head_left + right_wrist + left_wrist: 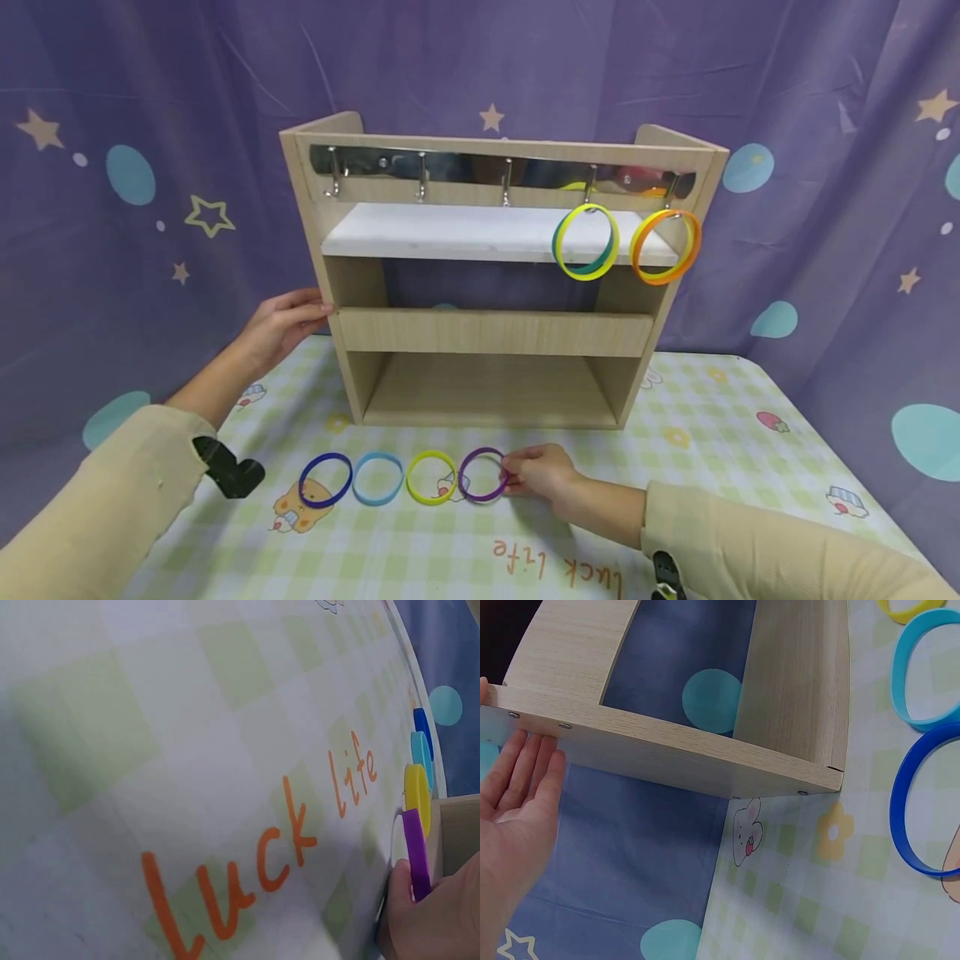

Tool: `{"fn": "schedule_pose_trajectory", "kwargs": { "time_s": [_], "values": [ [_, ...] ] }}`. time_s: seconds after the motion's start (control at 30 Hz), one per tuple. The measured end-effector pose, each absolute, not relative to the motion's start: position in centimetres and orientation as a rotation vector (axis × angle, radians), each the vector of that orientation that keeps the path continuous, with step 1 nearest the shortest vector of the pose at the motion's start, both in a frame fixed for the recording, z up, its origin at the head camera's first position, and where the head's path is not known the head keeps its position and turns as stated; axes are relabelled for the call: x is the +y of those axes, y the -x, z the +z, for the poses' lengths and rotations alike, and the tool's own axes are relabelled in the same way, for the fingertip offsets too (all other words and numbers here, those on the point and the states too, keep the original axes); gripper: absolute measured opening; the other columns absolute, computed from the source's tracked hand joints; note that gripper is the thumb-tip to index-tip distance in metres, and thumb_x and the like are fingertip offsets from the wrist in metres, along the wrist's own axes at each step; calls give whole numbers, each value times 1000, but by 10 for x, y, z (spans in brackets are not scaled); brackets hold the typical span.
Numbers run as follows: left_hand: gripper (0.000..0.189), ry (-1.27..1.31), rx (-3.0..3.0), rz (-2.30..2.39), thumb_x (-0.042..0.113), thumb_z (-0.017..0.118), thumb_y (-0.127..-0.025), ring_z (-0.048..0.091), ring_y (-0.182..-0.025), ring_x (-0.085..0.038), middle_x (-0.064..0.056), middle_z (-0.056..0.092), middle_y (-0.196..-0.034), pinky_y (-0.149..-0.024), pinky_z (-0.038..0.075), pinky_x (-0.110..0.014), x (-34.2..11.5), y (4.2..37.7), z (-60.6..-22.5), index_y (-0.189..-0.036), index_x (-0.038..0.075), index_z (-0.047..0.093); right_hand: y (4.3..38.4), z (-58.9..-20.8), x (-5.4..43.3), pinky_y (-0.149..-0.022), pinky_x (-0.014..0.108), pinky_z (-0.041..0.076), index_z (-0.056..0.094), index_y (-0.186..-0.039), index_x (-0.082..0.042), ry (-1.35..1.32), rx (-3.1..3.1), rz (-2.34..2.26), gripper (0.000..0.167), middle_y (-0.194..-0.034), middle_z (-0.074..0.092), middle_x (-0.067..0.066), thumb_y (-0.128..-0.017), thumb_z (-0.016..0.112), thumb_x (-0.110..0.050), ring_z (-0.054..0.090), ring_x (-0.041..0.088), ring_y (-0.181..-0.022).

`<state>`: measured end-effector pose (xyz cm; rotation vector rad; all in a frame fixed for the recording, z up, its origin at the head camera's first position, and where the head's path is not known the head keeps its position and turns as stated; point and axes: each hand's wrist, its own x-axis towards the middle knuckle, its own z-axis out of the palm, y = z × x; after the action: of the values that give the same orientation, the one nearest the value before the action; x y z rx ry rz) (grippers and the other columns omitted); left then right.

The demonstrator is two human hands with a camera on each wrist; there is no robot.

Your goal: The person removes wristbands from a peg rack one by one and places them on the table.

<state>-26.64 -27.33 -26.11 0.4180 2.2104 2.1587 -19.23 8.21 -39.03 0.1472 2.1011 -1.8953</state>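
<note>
My right hand (546, 477) pinches the right side of a purple wristband (461, 477), which stands tilted up in the right wrist view. To its left on the table lie a yellow wristband (431, 502), a light blue wristband (378, 502) and a dark blue wristband (302, 483). My left hand (288, 325) touches the left side panel of a wooden shelf (495, 333), its fingers straight against the panel in the left wrist view. A yellow and a teal wristband (616, 242) hang from one hook, an orange and a yellow wristband (697, 242) from the rightmost hook.
A metal hook rail (465, 169) runs along the shelf's upper front; its three left hooks carry no bands. Below it are a white board (450, 232) and a wooden crossbar (495, 333). A checked cloth (720, 467) covers the table, and a purple curtain (187, 100) hangs behind.
</note>
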Motion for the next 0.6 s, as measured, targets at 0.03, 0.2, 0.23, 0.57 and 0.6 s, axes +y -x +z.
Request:
{"fn": "schedule_pose_trajectory", "kwargs": {
  "time_s": [0.03, 0.2, 0.23, 0.57, 0.6],
  "values": [
    [71, -417, 2216, 2152, 12, 55, -96, 61, -99, 5, 14, 58, -110, -88, 50, -8, -273, 266, -261, -147, -14, 14, 192, -390, 82, -73, 34, 62, 58, -105, 20, -149, 2104, -1894, 22, -83, 68, 23, -90, 57, 5, 64, 13, -63],
    [71, -418, 2206, 2159, 12, 55, -96, 61, -99, 5, 14, 58, -110, -88, 50, -8, -273, 266, -261, -148, -14, 14, 193, -386, 84, -76, 37, 62, 59, -105, 20, -129, 2113, -1864, 21, -88, 68, 30, -89, 58, 6, 67, 15, -67],
    [70, -414, 2198, 2163, 11, 55, -96, 61, -99, 5, 14, 59, -109, -88, 50, -9, -273, 267, -261, -147, -14, 14, 193, -385, 85, -77, 37, 62, 58, -106, 21, -124, 2105, -1858, 22, -89, 68, 31, -89, 58, 7, 68, 16, -68],
    [70, -387, 2163, 2198, 9, 55, -96, 61, -99, 5, 13, 57, -110, -87, 50, -8, -272, 268, -260, -148, -13, 13, 201, -374, 97, -84, 35, 60, 55, -111, 24, -75, 2014, -1819, 29, -90, 71, 26, -88, 56, 7, 68, 12, -71],
    [70, -388, 2158, 2199, 9, 55, -96, 61, -99, 4, 13, 57, -110, -87, 50, -8, -272, 268, -260, -148, -13, 13, 201, -374, 98, -85, 35, 60, 54, -113, 25, -61, 2000, -1814, 31, -90, 71, 24, -89, 56, 6, 68, 11, -72]
  ]
}}
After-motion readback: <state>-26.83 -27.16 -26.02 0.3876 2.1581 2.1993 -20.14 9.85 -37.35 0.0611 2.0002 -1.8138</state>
